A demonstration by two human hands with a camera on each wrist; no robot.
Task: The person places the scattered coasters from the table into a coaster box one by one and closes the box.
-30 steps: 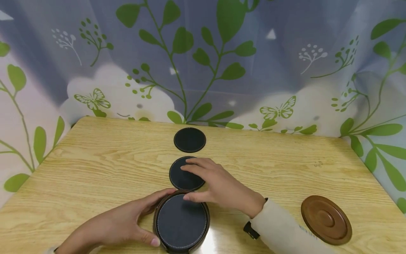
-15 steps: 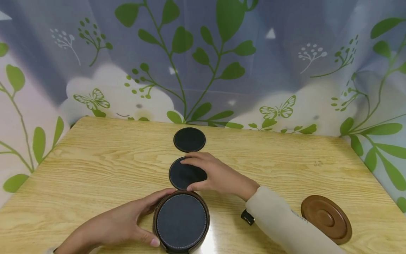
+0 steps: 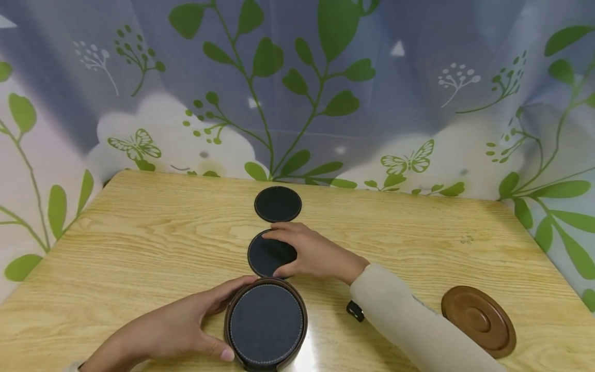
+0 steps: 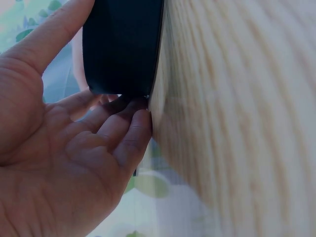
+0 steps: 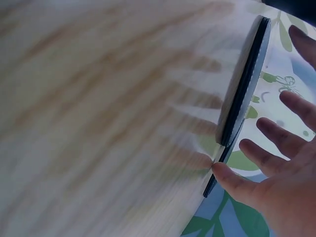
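A round dark coaster holder (image 3: 238,356) with a brown rim stands at the table's front, a stitched black coaster (image 3: 267,324) lying in its top. My left hand (image 3: 181,320) holds the holder's left side, thumb in front and fingers behind; in the left wrist view the fingers (image 4: 131,140) reach under its dark wall. Farther back, my right hand (image 3: 313,251) hovers over a second black coaster (image 3: 267,256), fingers spread across it and thumb near its front edge. In the right wrist view, that coaster (image 5: 244,84) lies flat on the table beside the spread fingers (image 5: 266,160).
Another black coaster (image 3: 278,204) lies behind, near the table's back edge. A brown round lid or dish (image 3: 478,321) with raised rings lies at the right, partly behind the sleeve. A leaf-printed curtain (image 3: 297,103) hangs behind the wooden table (image 3: 139,248).
My right hand has moved away from the holder, back and slightly left, until it is over the middle coaster. My left hand and the holder have stayed put.
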